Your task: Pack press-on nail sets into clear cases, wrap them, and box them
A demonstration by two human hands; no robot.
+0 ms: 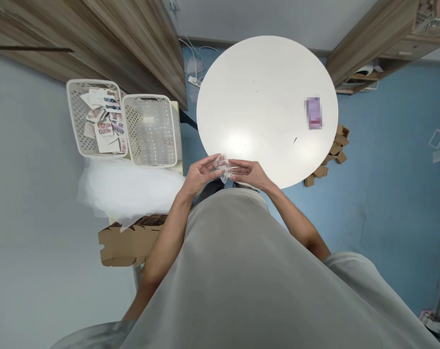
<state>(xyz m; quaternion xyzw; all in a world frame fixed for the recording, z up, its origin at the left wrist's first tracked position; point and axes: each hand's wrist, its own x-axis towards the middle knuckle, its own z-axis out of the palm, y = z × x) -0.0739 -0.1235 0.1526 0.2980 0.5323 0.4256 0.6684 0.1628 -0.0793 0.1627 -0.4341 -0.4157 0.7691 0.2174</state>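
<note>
Clear colourless plastic case [223,166] between the fingers [243,163], plain white round table [259,87] beyond them, white hole-patterned plastic baskets [75,114] left of them, plain grey cloth shirt [234,261]

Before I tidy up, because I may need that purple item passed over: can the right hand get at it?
Probably yes, with a stretch: no obstacle shows on the white table between the right hand and the purple item, though that hand is busy with the clear plastic piece, like the left hand.
</note>
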